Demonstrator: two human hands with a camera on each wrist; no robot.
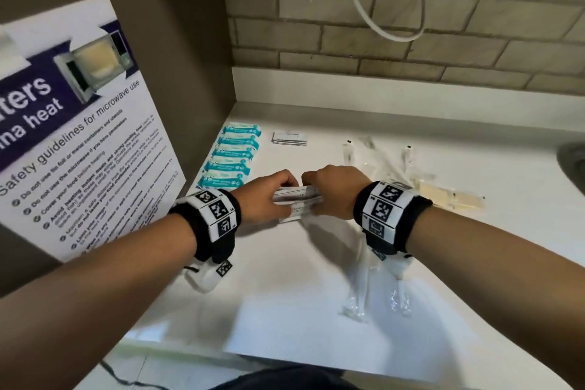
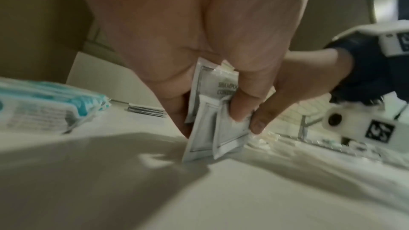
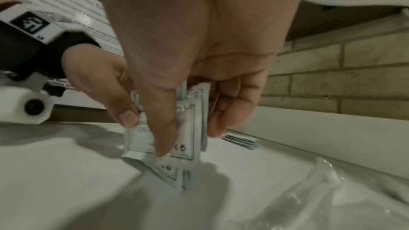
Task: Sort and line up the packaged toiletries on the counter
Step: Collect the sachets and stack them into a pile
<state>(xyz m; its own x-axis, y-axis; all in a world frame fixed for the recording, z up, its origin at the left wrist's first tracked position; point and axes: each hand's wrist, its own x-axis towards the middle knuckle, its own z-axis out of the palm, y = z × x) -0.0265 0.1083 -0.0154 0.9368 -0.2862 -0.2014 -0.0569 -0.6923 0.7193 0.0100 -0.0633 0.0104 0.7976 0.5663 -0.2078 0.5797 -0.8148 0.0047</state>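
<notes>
Both hands, left hand (image 1: 269, 196) and right hand (image 1: 332, 193), pinch one sachet stack (image 1: 297, 196) upright (lower edges touching) mid-counter (image 1: 316, 310); only wrist views show curled fingers (image 3: 163, 128) gripping it.

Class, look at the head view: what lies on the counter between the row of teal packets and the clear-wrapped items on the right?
A small stack of white sachets, seen in the head view.

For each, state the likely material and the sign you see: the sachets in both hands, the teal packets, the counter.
Sachets: probably matte printed foil or plastic film; flat, sealed edges. Teal packets: glossy plastic wrap, crimped ends. Counter: smooth white, faintly reflective; possibly laminate or solid surface.
</notes>
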